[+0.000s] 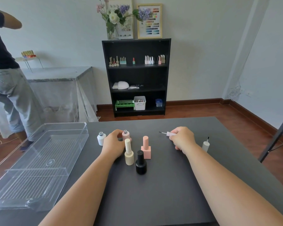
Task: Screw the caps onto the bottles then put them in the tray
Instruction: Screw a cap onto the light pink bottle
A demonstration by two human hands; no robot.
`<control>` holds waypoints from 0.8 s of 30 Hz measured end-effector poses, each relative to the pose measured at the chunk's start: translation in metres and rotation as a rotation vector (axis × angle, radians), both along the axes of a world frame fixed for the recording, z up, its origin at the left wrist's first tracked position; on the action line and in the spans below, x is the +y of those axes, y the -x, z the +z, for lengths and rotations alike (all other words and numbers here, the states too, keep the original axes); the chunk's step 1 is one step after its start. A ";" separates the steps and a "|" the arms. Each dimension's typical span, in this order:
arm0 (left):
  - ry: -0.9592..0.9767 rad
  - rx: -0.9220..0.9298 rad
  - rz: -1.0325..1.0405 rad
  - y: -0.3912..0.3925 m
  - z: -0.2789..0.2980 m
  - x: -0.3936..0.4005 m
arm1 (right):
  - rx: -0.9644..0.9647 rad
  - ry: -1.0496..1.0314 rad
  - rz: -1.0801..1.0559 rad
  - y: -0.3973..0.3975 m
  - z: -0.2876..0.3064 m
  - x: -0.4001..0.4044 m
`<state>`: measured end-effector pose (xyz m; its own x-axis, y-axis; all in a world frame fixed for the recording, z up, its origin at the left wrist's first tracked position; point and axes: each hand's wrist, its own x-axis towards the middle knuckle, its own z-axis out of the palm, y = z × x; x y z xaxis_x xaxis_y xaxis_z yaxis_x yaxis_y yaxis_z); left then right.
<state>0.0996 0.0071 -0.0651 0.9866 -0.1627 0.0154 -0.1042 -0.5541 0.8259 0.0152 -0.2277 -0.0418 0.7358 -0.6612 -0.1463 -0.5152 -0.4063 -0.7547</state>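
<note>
pink brush cap (170, 133) in right hand (182, 139), left hand (113, 141) on open pink bottle (126, 135)

One head cam, wide-angle, looks fwd and down over dark table (162, 185); forearms enter from bottom edge, room wall fills upper frame.

Two bare forearms reach in from the bottom edge, uncovered as far as they show, with no sleeve cuff visible. The left hand (113, 143) and the right hand (182, 139) wear no gloves, rings, watch or bracelet.
</note>
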 end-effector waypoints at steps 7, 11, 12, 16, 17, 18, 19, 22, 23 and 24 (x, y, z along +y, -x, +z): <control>0.239 -0.028 0.015 0.020 0.017 0.006 | -0.350 0.170 0.140 0.029 -0.017 0.023; 0.247 -0.233 0.095 0.044 0.033 0.019 | -0.510 0.073 0.148 0.049 -0.010 0.028; 0.282 -0.283 0.111 0.052 0.037 0.022 | -0.541 0.034 0.150 0.055 -0.006 0.030; 0.376 -0.403 0.089 0.087 0.054 0.025 | -0.661 -0.112 0.188 0.078 0.005 0.043; 0.374 -0.419 0.067 0.095 0.057 0.024 | -0.700 -0.145 0.204 0.083 0.007 0.046; 0.366 -0.428 0.038 0.102 0.058 0.023 | -0.737 -0.184 0.221 0.089 0.010 0.049; 0.353 -0.437 0.005 0.109 0.059 0.021 | -0.764 -0.223 0.239 0.094 0.013 0.051; 0.293 -0.470 -0.088 0.125 0.056 0.017 | -0.799 -0.265 0.294 0.113 0.026 0.053; 0.283 -0.474 -0.110 0.129 0.055 0.016 | -0.810 -0.253 0.313 0.120 0.031 0.052; 0.280 -0.476 -0.126 0.133 0.055 0.015 | -0.821 -0.236 0.336 0.126 0.036 0.051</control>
<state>-0.0331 0.0218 -0.0105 0.8334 -0.2047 0.5133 -0.5524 -0.2796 0.7853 -0.1108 -0.1764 -0.0058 0.8162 -0.4135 0.4035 0.3369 -0.2268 -0.9138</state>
